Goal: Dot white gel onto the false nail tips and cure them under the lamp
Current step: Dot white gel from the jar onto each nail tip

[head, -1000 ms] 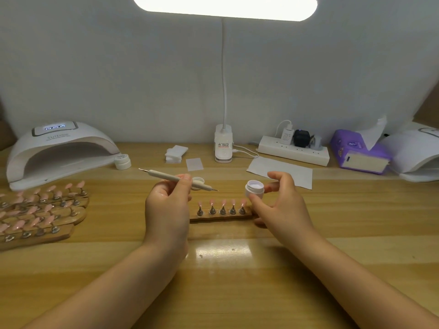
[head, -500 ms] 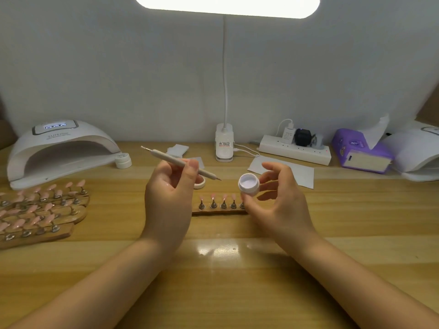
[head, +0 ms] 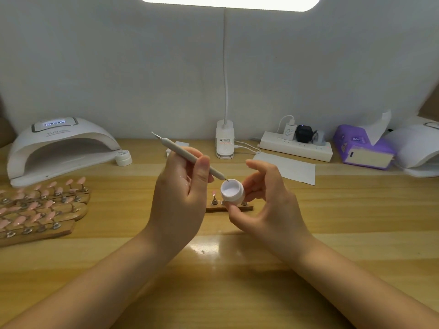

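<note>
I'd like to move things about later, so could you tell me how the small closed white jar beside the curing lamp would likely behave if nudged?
The closed white jar looks squat and flat-based, so it would probably slide on the table rather than tip. Being small and seemingly plastic, it is likely light. Knocked onto its round side, it might roll.

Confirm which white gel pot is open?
The pot held in the right hand, white gel showing; the one by the curing lamp is lidded.

Table [head: 356, 222]: pale wood, glossy varnish, lamp glare. Gel pot [head: 232, 191]: smooth white plastic. Dotting pen [head: 190, 156]: matt grey barrel, metal tips. Nail strips [head: 35, 231]: rough brown wood, metal pegs. Curing lamp [head: 59, 143]: glossy white plastic. Sheet [head: 289, 167]: matt white paper.
</note>
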A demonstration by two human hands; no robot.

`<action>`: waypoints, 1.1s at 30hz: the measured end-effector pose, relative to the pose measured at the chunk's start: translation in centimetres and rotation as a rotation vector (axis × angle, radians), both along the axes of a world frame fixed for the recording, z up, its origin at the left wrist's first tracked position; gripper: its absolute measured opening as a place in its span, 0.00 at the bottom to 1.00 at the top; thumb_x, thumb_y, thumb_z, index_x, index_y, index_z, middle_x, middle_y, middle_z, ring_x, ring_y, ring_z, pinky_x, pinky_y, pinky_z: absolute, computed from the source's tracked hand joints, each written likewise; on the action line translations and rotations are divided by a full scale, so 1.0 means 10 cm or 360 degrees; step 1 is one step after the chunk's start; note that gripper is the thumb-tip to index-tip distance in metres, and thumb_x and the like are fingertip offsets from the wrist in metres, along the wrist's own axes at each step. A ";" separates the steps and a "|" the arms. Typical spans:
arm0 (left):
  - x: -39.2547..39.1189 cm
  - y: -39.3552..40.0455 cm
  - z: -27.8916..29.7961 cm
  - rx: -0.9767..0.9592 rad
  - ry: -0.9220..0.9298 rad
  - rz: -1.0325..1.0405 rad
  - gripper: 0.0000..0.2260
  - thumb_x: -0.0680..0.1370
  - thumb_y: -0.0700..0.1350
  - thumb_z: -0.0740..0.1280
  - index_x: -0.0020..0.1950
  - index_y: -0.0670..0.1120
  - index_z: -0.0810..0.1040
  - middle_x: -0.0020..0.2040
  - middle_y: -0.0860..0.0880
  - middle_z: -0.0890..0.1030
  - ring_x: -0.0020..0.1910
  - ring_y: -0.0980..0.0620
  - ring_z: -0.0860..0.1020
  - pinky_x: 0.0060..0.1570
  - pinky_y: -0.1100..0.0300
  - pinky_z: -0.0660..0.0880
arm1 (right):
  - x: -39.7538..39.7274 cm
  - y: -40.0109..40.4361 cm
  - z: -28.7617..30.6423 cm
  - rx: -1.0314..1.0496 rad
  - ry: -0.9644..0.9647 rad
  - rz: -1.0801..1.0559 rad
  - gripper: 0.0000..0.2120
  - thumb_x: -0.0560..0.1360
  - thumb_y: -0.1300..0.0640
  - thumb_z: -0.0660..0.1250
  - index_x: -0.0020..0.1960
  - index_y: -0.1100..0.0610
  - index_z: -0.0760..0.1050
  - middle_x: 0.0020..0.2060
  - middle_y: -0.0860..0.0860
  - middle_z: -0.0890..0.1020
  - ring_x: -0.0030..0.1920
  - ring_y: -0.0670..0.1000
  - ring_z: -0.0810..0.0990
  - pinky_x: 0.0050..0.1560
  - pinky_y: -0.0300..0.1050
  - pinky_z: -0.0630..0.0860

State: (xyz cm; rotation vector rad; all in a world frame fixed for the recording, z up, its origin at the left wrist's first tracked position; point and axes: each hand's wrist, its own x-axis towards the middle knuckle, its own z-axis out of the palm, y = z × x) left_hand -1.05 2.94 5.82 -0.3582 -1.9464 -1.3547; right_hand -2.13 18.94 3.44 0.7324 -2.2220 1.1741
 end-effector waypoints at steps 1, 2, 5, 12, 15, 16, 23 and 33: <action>0.00 0.00 0.00 -0.0044 -0.0001 0.0017 0.03 0.80 0.52 0.58 0.47 0.57 0.69 0.38 0.52 0.78 0.37 0.53 0.79 0.35 0.62 0.75 | 0.00 0.00 0.00 -0.0001 0.0010 -0.0001 0.37 0.65 0.58 0.79 0.65 0.46 0.60 0.45 0.48 0.77 0.45 0.44 0.78 0.45 0.35 0.78; 0.00 0.00 0.00 -0.0084 -0.0006 0.0033 0.03 0.80 0.52 0.58 0.47 0.58 0.69 0.38 0.52 0.77 0.38 0.52 0.79 0.37 0.58 0.76 | 0.01 -0.01 0.01 -0.0002 0.0016 -0.0002 0.37 0.65 0.58 0.79 0.65 0.46 0.60 0.45 0.47 0.77 0.44 0.44 0.78 0.45 0.36 0.78; 0.01 -0.01 0.00 -0.0173 -0.0009 0.0060 0.03 0.80 0.52 0.58 0.46 0.58 0.68 0.39 0.51 0.77 0.40 0.50 0.79 0.39 0.48 0.76 | 0.02 -0.02 0.01 -0.0014 0.0001 -0.0002 0.37 0.65 0.58 0.79 0.65 0.47 0.60 0.44 0.47 0.77 0.44 0.44 0.78 0.44 0.37 0.78; 0.02 -0.02 0.05 -0.0085 0.0033 0.0022 0.04 0.80 0.49 0.60 0.46 0.56 0.71 0.36 0.52 0.76 0.36 0.53 0.77 0.34 0.65 0.74 | 0.04 -0.04 0.02 -0.0005 -0.0023 0.0030 0.36 0.66 0.56 0.78 0.67 0.51 0.62 0.44 0.47 0.77 0.44 0.44 0.78 0.43 0.35 0.78; 0.03 -0.03 0.11 0.0118 0.0032 -0.0100 0.03 0.80 0.47 0.62 0.50 0.52 0.75 0.35 0.51 0.78 0.35 0.56 0.77 0.33 0.70 0.73 | 0.03 -0.03 0.03 -0.0012 -0.0047 0.0031 0.36 0.66 0.56 0.78 0.67 0.51 0.62 0.44 0.46 0.76 0.44 0.43 0.77 0.43 0.34 0.77; 0.04 -0.04 0.13 0.0150 0.0033 -0.0136 0.04 0.80 0.47 0.62 0.52 0.50 0.76 0.36 0.51 0.79 0.35 0.57 0.78 0.34 0.68 0.74 | 0.03 -0.03 0.03 -0.0027 -0.0058 0.0027 0.36 0.67 0.55 0.78 0.67 0.51 0.62 0.44 0.46 0.76 0.44 0.43 0.77 0.43 0.34 0.77; 0.02 -0.19 0.30 -0.0177 0.0095 -0.0314 0.14 0.77 0.40 0.67 0.62 0.46 0.78 0.47 0.53 0.85 0.44 0.58 0.82 0.46 0.63 0.78 | 0.01 -0.02 0.04 -0.0107 -0.0085 0.0012 0.34 0.67 0.55 0.78 0.64 0.47 0.61 0.44 0.45 0.77 0.44 0.43 0.78 0.42 0.33 0.76; -0.01 -0.35 0.45 -0.0085 -0.0225 -0.0398 0.18 0.78 0.40 0.59 0.65 0.52 0.77 0.54 0.57 0.83 0.54 0.58 0.80 0.52 0.58 0.79 | -0.01 0.02 0.09 -0.0113 -0.0075 -0.0054 0.33 0.67 0.53 0.77 0.64 0.50 0.63 0.44 0.45 0.77 0.44 0.43 0.78 0.43 0.38 0.78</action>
